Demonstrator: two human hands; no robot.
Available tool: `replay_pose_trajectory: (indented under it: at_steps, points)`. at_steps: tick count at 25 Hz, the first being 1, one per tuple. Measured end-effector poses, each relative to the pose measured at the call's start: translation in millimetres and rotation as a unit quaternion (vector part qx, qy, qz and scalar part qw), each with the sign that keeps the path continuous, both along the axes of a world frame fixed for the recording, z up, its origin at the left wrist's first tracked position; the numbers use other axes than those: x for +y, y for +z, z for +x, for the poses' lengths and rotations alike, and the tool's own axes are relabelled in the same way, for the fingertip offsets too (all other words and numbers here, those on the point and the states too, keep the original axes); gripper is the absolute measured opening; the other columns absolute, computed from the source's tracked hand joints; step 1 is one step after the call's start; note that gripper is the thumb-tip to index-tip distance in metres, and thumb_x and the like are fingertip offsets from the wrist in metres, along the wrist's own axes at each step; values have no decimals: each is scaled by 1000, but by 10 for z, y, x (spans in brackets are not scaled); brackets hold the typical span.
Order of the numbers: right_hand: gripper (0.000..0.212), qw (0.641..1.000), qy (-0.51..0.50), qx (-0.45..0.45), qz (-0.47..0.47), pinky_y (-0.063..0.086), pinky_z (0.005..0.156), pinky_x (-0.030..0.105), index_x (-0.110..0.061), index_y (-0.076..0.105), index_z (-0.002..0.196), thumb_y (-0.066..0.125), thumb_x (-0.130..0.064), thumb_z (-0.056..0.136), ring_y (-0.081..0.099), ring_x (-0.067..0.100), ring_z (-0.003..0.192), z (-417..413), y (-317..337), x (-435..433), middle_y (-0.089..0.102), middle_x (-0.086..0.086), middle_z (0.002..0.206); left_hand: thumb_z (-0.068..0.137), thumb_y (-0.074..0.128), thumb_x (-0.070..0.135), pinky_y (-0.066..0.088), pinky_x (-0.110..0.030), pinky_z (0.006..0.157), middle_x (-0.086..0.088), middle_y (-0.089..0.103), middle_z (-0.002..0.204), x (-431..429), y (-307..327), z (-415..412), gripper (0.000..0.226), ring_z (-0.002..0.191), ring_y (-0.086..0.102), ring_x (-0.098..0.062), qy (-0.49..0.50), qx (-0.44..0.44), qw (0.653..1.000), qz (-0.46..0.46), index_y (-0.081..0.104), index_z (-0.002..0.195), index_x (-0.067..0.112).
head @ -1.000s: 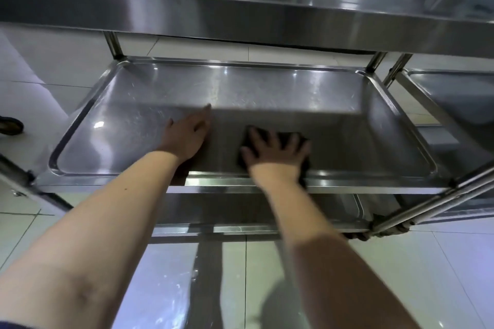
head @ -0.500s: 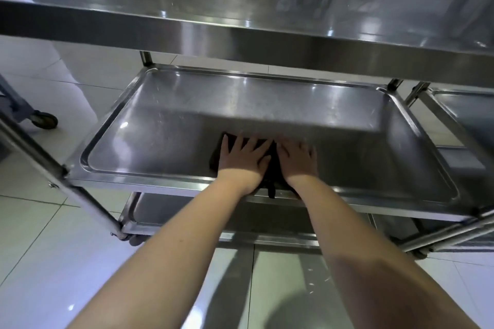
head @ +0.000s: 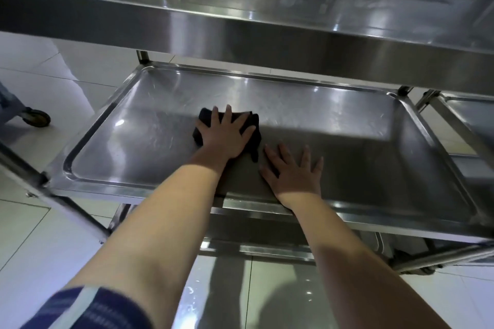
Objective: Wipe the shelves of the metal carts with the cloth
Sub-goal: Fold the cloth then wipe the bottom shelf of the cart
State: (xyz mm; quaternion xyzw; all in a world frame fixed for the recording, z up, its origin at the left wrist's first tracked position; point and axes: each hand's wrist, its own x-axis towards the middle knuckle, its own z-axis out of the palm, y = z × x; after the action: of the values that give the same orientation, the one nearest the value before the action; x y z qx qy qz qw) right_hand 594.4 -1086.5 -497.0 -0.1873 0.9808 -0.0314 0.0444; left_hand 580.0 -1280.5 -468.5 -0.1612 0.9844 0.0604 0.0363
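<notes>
A dark cloth (head: 254,127) lies on the middle shelf (head: 347,125) of the metal cart, left of the shelf's centre. My left hand (head: 226,136) presses flat on the cloth with its fingers spread and covers most of it. My right hand (head: 292,173) rests flat on the bare steel just right of the cloth, near the front rim, fingers apart and holding nothing.
The top shelf (head: 267,35) overhangs close above my hands. A lower shelf (head: 267,244) shows under the front rim. A second metal cart (head: 470,115) stands against the right side. A caster wheel (head: 36,117) of another cart sits on the tiled floor at the left.
The cloth passed from under my right hand to under my left hand, which has slid it away from the front rim. My right hand came off the cloth and lies beside it.
</notes>
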Motion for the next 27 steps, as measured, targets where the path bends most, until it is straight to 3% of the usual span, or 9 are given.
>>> replay_pose_trajectory:
  at_steps: [4, 8, 10, 13, 15, 17, 21, 24, 27]
  points:
    - [60, 1000, -4, 4, 2, -13, 109, 66, -61, -9, 143, 6, -74, 87, -15, 42, 146, -14, -9, -5, -7, -22, 161, 96, 12, 67, 0, -73, 109, 3, -2, 164, -59, 100, -154, 59, 149, -8, -31, -19, -17, 1000, 15, 3, 151, 49]
    - [60, 1000, 0, -8, 5, -12, 110, 66, -60, -4, 144, 8, -74, 88, -14, 42, 147, -22, 44, -13, -6, -23, 161, 85, 5, 77, -7, -67, 109, 8, -7, 164, -111, -88, 710, 64, 149, -13, -25, -59, -16, 998, 32, -5, 146, 59]
    - [59, 1000, 1, -20, 10, -12, 111, 65, -59, -1, 146, 12, -73, 90, -13, 41, 147, 6, 105, -19, -4, -22, 161, 80, 6, 80, -6, -66, 110, 13, -6, 163, -370, -109, 1178, 66, 149, -11, -20, -34, -20, 999, 25, -6, 142, 64]
    - [58, 999, -20, -27, 7, -12, 109, 68, -56, 7, 148, 18, -70, 93, -10, 41, 148, 74, 198, -13, 2, -18, 162, 88, 15, 76, -2, -66, 112, 15, -7, 163, -809, 2, 1527, 59, 150, -10, -18, 33, -45, 998, 18, -5, 142, 64]
    - [54, 998, -32, -17, -56, -11, 108, 70, -51, 21, 148, 26, -65, 96, -6, 38, 149, 139, 255, -260, 7, -17, 162, 92, 17, 72, 0, -67, 112, 13, -8, 163, -900, 55, 1590, 56, 150, -11, -20, 51, -57, 997, 4, -6, 143, 64]
    - [51, 990, 19, -12, -137, -5, 113, 66, -46, 28, 148, 33, -57, 98, 1, 32, 150, 244, 285, -749, 14, -14, 162, 93, 16, 70, -2, -71, 109, 11, -10, 163, -830, 79, 1583, 54, 149, -13, -22, 50, -57, 997, 7, -7, 142, 64]
    - [47, 990, 104, -9, -94, -6, 113, 67, -44, 25, 149, 24, -49, 102, 0, 30, 150, 453, 177, -1467, 11, -14, 163, 87, 9, 76, -5, -73, 107, 9, -7, 164, -800, 11, 1658, 61, 150, -12, -23, 66, -32, 997, -8, -5, 145, 61]
    - [53, 992, 115, 9, -54, -7, 110, 68, -49, 14, 149, 19, -59, 98, -2, 30, 150, 368, 38, -1478, 3, -17, 163, 85, 9, 80, 0, -71, 106, 8, -5, 164, -1158, -58, 1682, 65, 150, -9, -24, 117, -13, 993, -15, -1, 146, 59]
    - [67, 992, 120, 13, -23, -11, 108, 69, -54, 2, 148, 9, -75, 85, -8, 33, 149, 378, -12, -1465, -4, -17, 163, 83, 9, 82, 2, -70, 109, 9, -5, 164, -1615, -56, 1472, 65, 150, -8, -25, 91, -7, 996, -2, 1, 145, 61]
